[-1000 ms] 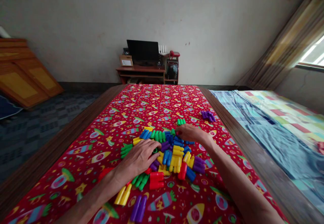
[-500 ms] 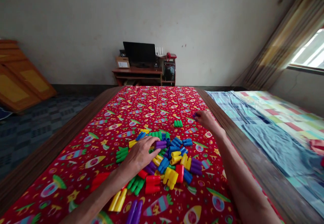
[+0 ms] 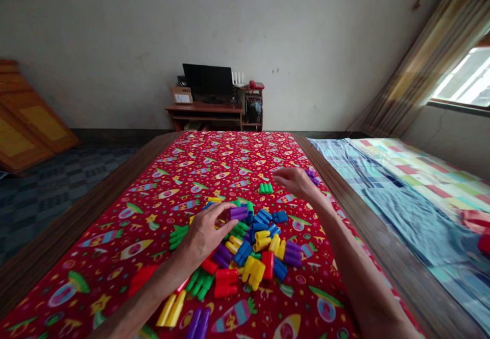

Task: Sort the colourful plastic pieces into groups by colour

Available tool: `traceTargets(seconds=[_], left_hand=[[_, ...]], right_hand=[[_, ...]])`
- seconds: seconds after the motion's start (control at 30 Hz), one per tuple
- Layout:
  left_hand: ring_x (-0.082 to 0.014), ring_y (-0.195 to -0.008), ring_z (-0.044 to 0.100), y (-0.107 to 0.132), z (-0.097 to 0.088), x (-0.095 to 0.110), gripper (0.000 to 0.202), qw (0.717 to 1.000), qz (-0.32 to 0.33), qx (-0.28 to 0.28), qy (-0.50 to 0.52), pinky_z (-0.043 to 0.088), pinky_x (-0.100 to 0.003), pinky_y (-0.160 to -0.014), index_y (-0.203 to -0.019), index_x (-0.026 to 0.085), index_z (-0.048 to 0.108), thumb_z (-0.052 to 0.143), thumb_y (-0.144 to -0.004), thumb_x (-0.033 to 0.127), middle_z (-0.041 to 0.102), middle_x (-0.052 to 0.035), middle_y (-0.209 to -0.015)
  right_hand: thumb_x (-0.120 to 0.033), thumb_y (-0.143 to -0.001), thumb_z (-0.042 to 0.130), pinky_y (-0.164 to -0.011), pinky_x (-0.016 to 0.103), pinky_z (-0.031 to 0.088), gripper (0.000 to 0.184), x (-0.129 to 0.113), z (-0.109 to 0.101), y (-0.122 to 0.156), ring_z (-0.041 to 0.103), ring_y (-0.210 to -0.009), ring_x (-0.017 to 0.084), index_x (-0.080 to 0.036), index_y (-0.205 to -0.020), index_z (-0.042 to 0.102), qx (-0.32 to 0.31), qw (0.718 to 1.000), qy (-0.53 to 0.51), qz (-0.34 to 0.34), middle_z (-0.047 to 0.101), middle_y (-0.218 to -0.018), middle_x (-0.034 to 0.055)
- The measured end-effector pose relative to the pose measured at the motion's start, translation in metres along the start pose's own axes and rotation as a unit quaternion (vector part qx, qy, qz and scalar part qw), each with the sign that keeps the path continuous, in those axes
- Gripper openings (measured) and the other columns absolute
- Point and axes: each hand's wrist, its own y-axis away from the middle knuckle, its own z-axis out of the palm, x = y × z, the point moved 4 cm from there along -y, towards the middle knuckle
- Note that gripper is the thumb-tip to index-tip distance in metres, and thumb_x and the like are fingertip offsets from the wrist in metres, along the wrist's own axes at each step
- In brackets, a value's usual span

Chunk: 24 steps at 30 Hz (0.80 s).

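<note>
A heap of coloured plastic blocks (image 3: 248, 247) lies on a red rocket-print cloth (image 3: 214, 165) over a long table. My left hand (image 3: 201, 234) rests on the heap's left side, with thumb and fingertips pinched on a purple block (image 3: 239, 212) at the heap's far edge. My right hand (image 3: 295, 181) hovers beyond the heap, fingers loosely spread and holding nothing. Just behind it, near the cloth's right edge, lies a small group of purple blocks (image 3: 313, 175). A lone green block (image 3: 266, 188) sits to the left of that hand.
The table's dark wooden edge (image 3: 92, 206) shows on both sides of the cloth. A bed with a blue patterned sheet (image 3: 406, 191) runs along the right. A desk with a monitor (image 3: 209, 81) stands at the far wall. Yellow, red and purple blocks lie loose near me.
My right hand went from the heap out to the purple group at the right edge, then drew back a little to the left. My left hand slid forward and pinched a purple block.
</note>
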Motion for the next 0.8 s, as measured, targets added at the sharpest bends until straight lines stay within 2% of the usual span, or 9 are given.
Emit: traceTargets(seconds=[0.1, 0.17, 0.23, 0.33, 0.4, 0.47, 0.57, 0.67, 0.8], left_hand=[[-0.0182, -0.072, 0.069, -0.001, -0.009, 0.004, 0.026, 0.998, -0.036, 0.032, 0.046, 0.059, -0.028, -0.061, -0.096, 0.019, 0.064, 0.061, -0.08, 0.039, 0.07, -0.006, -0.095], [-0.0188, -0.075, 0.07, -0.001, -0.014, 0.007, 0.026, 0.996, -0.045, 0.05, 0.064, 0.059, -0.027, -0.063, -0.094, 0.019, 0.064, 0.062, -0.08, 0.041, 0.07, -0.0053, -0.092], [-0.0192, -0.077, 0.07, -0.002, -0.018, 0.006, 0.028, 0.993, -0.061, 0.05, 0.088, 0.06, -0.028, -0.065, -0.098, 0.019, 0.061, 0.061, -0.082, 0.041, 0.071, -0.0044, -0.088], [-0.0189, -0.081, 0.07, -0.003, -0.021, 0.0, 0.03, 0.994, -0.051, 0.045, 0.08, 0.06, -0.028, -0.067, -0.108, 0.018, 0.058, 0.055, -0.087, 0.04, 0.07, -0.0067, -0.098], [-0.0196, -0.089, 0.069, -0.003, -0.021, -0.004, 0.027, 0.999, 0.005, 0.037, 0.015, 0.06, -0.031, -0.076, -0.106, 0.018, 0.06, 0.049, -0.091, 0.037, 0.068, -0.0084, -0.105], [-0.0213, -0.099, 0.066, -0.001, -0.017, -0.008, 0.026, 0.995, 0.064, 0.019, -0.068, 0.056, -0.036, -0.088, -0.104, 0.019, 0.063, 0.044, -0.093, 0.033, 0.066, -0.0092, -0.109], [-0.0239, -0.113, 0.06, 0.003, -0.008, -0.017, 0.029, 0.983, 0.098, -0.013, -0.155, 0.049, -0.04, -0.101, -0.11, 0.019, 0.064, 0.042, -0.093, 0.029, 0.063, -0.0107, -0.119], [-0.0238, -0.113, 0.061, 0.006, 0.0, -0.026, 0.033, 0.978, 0.103, -0.042, -0.176, 0.05, -0.039, -0.1, -0.114, 0.017, 0.064, 0.04, -0.094, 0.028, 0.065, -0.0115, -0.119], [-0.0212, -0.099, 0.066, 0.008, 0.001, -0.029, 0.032, 0.976, 0.115, -0.062, -0.174, 0.052, -0.037, -0.094, -0.108, 0.017, 0.067, 0.04, -0.095, 0.028, 0.071, -0.0094, -0.105]], right_hand=[[-0.025, -0.088, 0.055, -0.057, 0.02, 0.036, 0.018, -0.056, 0.045, 0.007, 0.053, -0.062, 0.01, -0.015, -0.089, 0.069, -0.15, 0.973, -0.1, -0.143, 0.066, -0.073, -0.0003], [-0.016, -0.085, 0.055, -0.056, 0.019, 0.034, 0.012, -0.075, 0.061, 0.01, 0.048, -0.058, 0.008, -0.014, -0.086, 0.067, -0.166, 0.964, -0.099, -0.184, 0.061, -0.068, -0.0016], [-0.015, -0.085, 0.055, -0.054, 0.019, 0.03, 0.011, -0.075, 0.06, 0.008, 0.044, -0.055, 0.007, -0.013, -0.081, 0.065, -0.136, 0.97, -0.083, -0.186, 0.056, -0.063, -0.003], [-0.025, -0.09, 0.052, -0.052, 0.021, 0.027, 0.022, -0.038, 0.032, -0.003, 0.041, -0.052, 0.007, -0.014, -0.074, 0.063, -0.042, 0.992, -0.032, -0.111, 0.052, -0.058, -0.0032], [-0.033, -0.092, 0.048, -0.053, 0.023, 0.026, 0.034, 0.004, 0.004, -0.008, 0.042, -0.051, 0.009, -0.014, -0.068, 0.062, 0.045, 0.998, 0.038, -0.004, 0.051, -0.055, -0.0017], [-0.039, -0.091, 0.048, -0.053, 0.025, 0.026, 0.041, 0.048, -0.019, -0.005, 0.046, -0.052, 0.011, -0.014, -0.062, 0.062, 0.105, 0.979, 0.118, 0.125, 0.053, -0.054, 0.0012], [-0.044, -0.089, 0.048, -0.057, 0.026, 0.031, 0.043, 0.097, -0.033, 0.007, 0.056, -0.062, 0.016, -0.014, -0.065, 0.067, 0.113, 0.944, 0.171, 0.257, 0.06, -0.06, 0.0058], [-0.048, -0.09, 0.047, -0.062, 0.027, 0.037, 0.044, 0.118, -0.032, 0.019, 0.063, -0.074, 0.022, -0.014, -0.074, 0.072, 0.086, 0.928, 0.184, 0.314, 0.067, -0.072, 0.0112], [-0.049, -0.091, 0.046, -0.067, 0.031, 0.041, 0.046, 0.115, -0.038, 0.023, 0.065, -0.082, 0.027, -0.013, -0.085, 0.073, 0.113, 0.903, 0.217, 0.352, 0.069, -0.088, 0.0188]])
